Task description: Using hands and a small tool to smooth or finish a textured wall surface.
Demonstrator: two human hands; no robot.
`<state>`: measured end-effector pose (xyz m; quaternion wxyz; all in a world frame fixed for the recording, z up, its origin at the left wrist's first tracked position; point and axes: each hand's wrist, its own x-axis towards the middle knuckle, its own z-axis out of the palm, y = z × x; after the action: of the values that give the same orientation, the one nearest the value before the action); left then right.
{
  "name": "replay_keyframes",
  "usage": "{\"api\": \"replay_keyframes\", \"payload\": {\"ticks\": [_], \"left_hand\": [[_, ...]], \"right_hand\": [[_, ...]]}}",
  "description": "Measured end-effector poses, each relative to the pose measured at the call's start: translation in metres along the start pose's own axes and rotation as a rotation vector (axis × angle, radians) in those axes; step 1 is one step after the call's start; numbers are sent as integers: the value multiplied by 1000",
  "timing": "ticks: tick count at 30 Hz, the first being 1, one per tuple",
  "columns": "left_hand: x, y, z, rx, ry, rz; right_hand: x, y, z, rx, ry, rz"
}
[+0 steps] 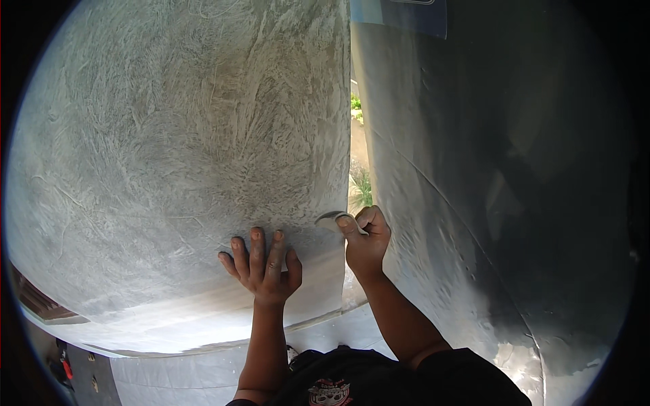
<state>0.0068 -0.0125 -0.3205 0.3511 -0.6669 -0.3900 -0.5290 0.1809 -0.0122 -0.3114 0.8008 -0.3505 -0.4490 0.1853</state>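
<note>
A large grey panel, covered with swirling scratches and pale dusty smears, fills the left and middle of the head view. Against its lower part my left hand lies with fingers spread, holding nothing; its fingertips look dusty. My right hand is closed at the panel's right edge, thumb on top. It pinches a thin bent piece of sandpaper, dark on one face and pale on the other. The sandpaper's curled end reaches left over the panel's edge.
A narrow bright gap with green plants runs along the panel's right edge. Beyond it hangs dark plastic-like sheeting with creases. Pale grey sheeting lies below the panel. A brown slatted piece shows at the far left.
</note>
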Motion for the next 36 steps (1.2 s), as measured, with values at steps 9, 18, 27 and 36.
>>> {"api": "replay_keyframes", "payload": {"ticks": [9,18,27,36], "left_hand": [[-1,0,0,10,-5,-14],[-1,1,0,16,-3,-9],[0,0,-1,5,3,4],[-2,0,-1,17,-14,40]], "right_hand": [[28,-31,17,21,17,-11],[36,-39,22,42,22,-17],[35,-37,24,34,38,-37],[9,-20,9,38,10,44]]}}
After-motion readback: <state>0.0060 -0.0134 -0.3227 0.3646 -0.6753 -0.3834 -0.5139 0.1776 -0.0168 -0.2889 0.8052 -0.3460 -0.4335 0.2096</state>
